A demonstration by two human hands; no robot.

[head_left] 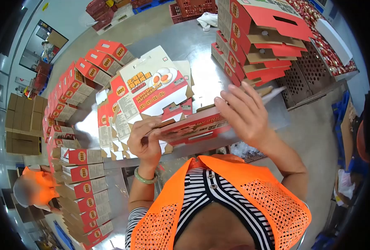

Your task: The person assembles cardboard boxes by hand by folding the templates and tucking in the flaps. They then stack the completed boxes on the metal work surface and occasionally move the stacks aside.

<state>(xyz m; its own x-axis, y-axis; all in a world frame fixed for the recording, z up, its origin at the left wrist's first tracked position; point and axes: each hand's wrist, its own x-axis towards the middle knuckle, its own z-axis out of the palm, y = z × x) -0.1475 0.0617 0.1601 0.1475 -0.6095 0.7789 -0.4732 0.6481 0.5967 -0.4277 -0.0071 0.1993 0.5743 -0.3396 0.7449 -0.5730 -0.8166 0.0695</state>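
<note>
A red printed carton (199,128) is tilted on edge in front of my chest, seen nearly edge-on. My left hand (145,141), with a green bangle on the wrist, is closed on its left end, thumb and fingers at the edge. At the other end my right hand (245,116) grips the carton, its long fingers stretched over the upper edge and its thumb hidden. Just beyond lies a pile of flat, unfolded cartons (156,93), white and red, printed with a picture of cut eggs.
Folded boxes stand in rows along the left of the metal table (151,39), from the back round to the near side (85,173). Stacked boxes (251,41) rise at the right, beside a bin of small red packets (335,54). A person in orange (37,185) is at left.
</note>
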